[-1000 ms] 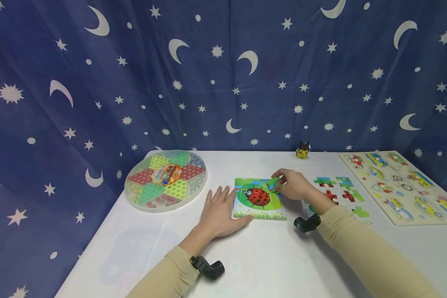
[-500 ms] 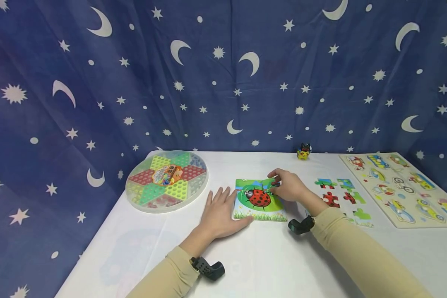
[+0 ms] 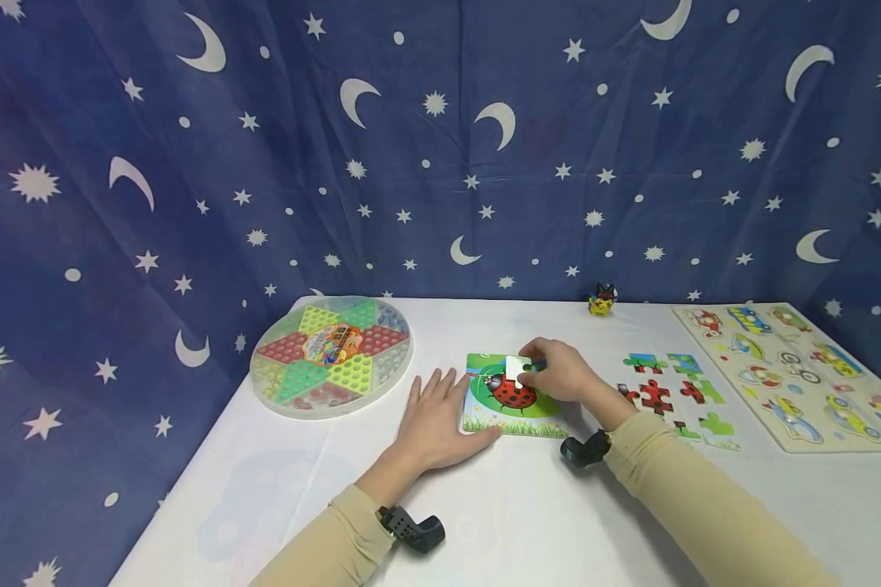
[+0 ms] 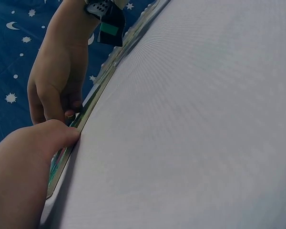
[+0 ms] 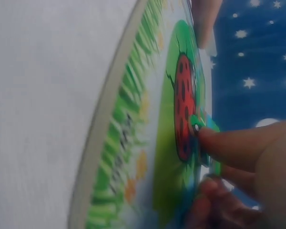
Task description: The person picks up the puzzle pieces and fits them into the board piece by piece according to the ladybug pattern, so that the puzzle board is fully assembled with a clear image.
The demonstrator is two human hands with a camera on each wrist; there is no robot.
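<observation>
The ladybug board (image 3: 514, 416) lies flat in the middle of the table, its picture a red spotted ladybug on green. My left hand (image 3: 433, 428) rests along the board's left side, fingers straight, with the thumb (image 4: 66, 136) on the near edge in the left wrist view. Over the upper right part of the board, my right hand (image 3: 561, 371) pinches a puzzle piece (image 3: 515, 369) whose white face shows in the head view. The right wrist view shows a green edge of that piece (image 5: 195, 123) at the thumb tip.
Loose puzzle pieces (image 3: 655, 396) lie right of the board. Farther right is a wooden vehicle puzzle (image 3: 771, 391). A round checkers board (image 3: 330, 357) sits at the left, and a small yellow figure (image 3: 600, 302) stands at the back edge.
My right hand has moved slightly left over the board, and the piece in its fingers now shows a white face. The left hand has stayed at the board's left side.
</observation>
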